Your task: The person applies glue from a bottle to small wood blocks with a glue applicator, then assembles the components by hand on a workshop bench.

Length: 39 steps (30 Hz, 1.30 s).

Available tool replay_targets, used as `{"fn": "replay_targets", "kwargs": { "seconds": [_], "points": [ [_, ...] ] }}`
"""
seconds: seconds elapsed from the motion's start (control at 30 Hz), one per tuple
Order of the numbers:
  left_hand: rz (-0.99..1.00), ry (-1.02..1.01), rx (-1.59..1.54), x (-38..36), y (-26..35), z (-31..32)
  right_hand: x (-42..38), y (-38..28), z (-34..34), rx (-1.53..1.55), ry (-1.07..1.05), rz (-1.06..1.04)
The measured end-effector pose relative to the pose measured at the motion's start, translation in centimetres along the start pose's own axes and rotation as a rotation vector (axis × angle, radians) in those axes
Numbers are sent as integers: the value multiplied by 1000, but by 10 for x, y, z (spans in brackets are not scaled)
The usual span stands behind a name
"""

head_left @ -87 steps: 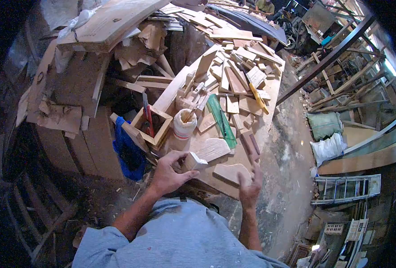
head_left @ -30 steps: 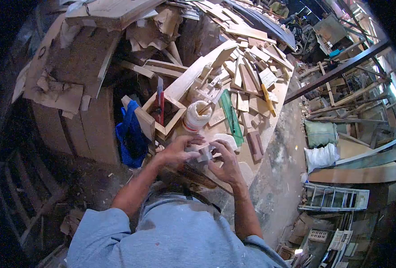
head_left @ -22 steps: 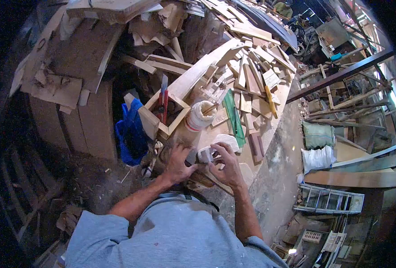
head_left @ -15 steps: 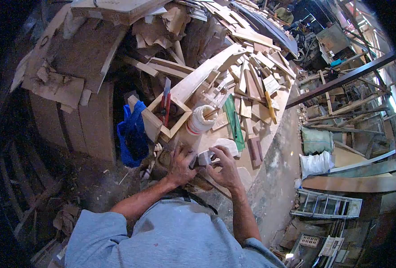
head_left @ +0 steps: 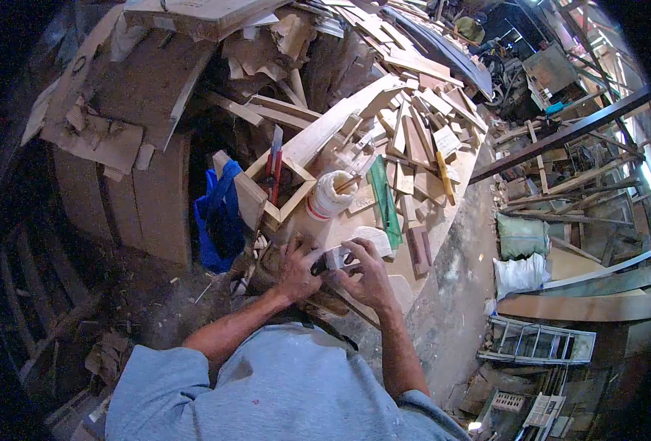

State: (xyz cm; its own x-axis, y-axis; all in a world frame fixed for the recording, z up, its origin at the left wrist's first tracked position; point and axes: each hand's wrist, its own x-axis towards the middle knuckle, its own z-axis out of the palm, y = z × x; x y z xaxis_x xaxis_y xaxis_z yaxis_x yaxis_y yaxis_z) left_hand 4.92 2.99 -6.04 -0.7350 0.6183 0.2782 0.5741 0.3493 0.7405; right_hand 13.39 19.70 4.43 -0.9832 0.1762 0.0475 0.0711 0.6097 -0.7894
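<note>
A small pale block (head_left: 334,258), whitish-grey and wood-like, sits between my two hands just above the near edge of the workbench. My left hand (head_left: 299,270) pinches it from the left with curled fingers. From the other side, my right hand (head_left: 371,275) grips it between thumb and fingers. Just beyond them stands a white tub (head_left: 330,197) with a stick in it. A pale flat piece with a rounded edge (head_left: 373,239) lies right by my right fingertips. Farther right is a green see-through strip (head_left: 384,197).
Wood offcuts (head_left: 421,140) are heaped over the far bench. A wooden frame (head_left: 294,192) holds red-handled tools (head_left: 274,167), with a blue bag (head_left: 219,224) hanging beside it. A dark beam (head_left: 560,136) slants across the right. Sacks (head_left: 520,272) lie along the floor.
The block has turned slightly between my fingers. Both hands stay in nearly the same place.
</note>
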Motion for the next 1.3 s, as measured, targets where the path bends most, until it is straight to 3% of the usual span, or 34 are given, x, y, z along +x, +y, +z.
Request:
{"fn": "replay_targets", "kwargs": {
  "seconds": [0.5, 0.73, 0.9, 1.1, 1.2, 1.3],
  "points": [
    [-8, 19, -110, 1, -11, 13, 4, 16, -17, -6, -131, 30],
    [37, 34, 6, 2, -7, 5, 9, 27, -8, -27, -64, 0],
    [23, 39, -41, 4, 4, -3, 15, 31, -18, -81, -111, -25],
    [30, 19, 111, -4, 3, -6, 16, 27, -21, -53, -147, 39],
    [-34, 60, -70, -11, 19, -13, 15, 23, -20, -28, -136, 45],
    [266, 262, -87, -13, 20, -9, 13, 26, -19, -48, -119, 14]
  ]
}}
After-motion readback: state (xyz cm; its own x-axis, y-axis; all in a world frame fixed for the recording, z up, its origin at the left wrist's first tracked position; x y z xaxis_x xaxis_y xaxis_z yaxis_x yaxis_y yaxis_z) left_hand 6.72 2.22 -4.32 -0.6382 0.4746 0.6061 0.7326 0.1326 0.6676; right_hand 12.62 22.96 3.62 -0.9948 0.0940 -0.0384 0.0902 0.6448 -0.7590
